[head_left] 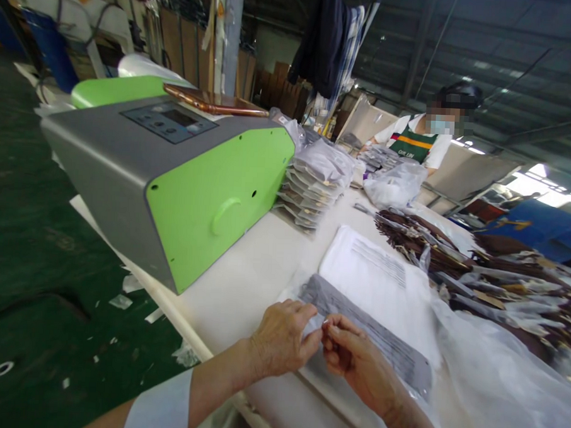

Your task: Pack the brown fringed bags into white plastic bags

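Observation:
A grey folded piece in a clear plastic bag [379, 335] lies on the table in front of me. Thumb and fingers of my left hand [284, 337] are closed on the bag's near left corner. Close beside it, my right hand [357, 362] is pinched shut; a tiny whitish bit shows at its fingertips, too small to name. Just beyond the grey piece is a stack of white printed plastic bags [371, 262].
A green and grey machine [209, 217] stands on the left, a phone [214, 102] on top. Behind it are stacked packed bags [310, 183]. Brown fringed goods [491, 280] and loose clear plastic [491, 381] lie right. A co-worker [414, 141] stands across the table [245, 269].

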Demonstrator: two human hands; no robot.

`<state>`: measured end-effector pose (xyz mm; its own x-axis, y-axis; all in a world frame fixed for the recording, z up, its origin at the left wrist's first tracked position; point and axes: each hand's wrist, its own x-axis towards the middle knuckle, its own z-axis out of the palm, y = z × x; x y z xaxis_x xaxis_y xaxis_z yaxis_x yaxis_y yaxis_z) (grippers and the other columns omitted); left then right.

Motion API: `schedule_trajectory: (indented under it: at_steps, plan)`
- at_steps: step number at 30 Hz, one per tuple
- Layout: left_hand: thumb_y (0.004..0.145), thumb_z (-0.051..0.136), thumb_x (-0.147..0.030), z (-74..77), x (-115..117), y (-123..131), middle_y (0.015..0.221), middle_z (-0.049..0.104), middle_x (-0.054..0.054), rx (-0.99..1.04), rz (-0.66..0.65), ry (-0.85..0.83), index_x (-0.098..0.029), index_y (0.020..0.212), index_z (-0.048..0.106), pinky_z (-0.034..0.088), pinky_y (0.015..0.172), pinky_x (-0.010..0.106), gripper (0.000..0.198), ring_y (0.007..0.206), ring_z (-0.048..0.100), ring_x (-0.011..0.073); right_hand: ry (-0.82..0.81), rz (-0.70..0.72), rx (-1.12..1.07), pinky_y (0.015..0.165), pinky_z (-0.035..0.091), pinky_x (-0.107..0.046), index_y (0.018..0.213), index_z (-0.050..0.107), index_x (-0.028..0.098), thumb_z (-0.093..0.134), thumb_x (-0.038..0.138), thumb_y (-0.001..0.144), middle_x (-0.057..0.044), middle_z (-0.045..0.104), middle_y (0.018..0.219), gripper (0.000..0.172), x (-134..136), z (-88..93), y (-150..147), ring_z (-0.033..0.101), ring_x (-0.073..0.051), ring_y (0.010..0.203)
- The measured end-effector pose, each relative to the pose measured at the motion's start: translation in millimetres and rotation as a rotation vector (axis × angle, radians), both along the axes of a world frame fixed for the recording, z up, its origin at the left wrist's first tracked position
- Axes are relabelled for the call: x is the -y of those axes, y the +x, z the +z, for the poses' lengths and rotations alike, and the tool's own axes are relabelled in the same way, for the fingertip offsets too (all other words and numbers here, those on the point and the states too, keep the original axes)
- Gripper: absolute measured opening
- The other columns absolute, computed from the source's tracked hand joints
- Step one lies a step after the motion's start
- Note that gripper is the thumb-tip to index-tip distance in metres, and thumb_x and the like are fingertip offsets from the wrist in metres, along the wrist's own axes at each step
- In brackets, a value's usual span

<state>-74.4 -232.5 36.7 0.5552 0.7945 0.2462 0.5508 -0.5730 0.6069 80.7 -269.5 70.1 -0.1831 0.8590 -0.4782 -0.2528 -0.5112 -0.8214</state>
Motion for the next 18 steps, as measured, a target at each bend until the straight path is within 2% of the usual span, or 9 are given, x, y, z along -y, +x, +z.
schedule_trajectory:
  at_steps: [10, 18]
  plan:
    - [0.082, 0.044, -0.036, 2.6, -0.1, 5.9, 0.086, 0.064, 0.004, -0.083, 0.057, -0.001, -0.021, 0.087, 0.058, 0.048, 0.073, 0.033, 0.021, 0.083, 0.060, 0.0215, -0.015, -0.032, 0.022, 0.041, 0.024, -0.017, 0.075, 0.053, 0.019, 0.071, 0.036, 0.067, 0.006, 0.050, 0.058, 0.026, -3.7, -6.5, 3.3, 0.040, -0.003, 0.045]
    - [0.081, 0.046, -0.031, 4.3, -1.7, 7.3, 0.081, 0.064, 0.003, -0.114, 0.083, -0.011, -0.021, 0.079, 0.059, 0.047, 0.070, 0.031, 0.017, 0.080, 0.060, 0.0208, 0.006, 0.007, 0.033, 0.042, 0.025, -0.017, 0.073, 0.055, 0.018, 0.070, 0.036, 0.068, 0.005, 0.052, 0.058, 0.024, -1.7, -5.3, 1.6, 0.041, -0.003, 0.046]
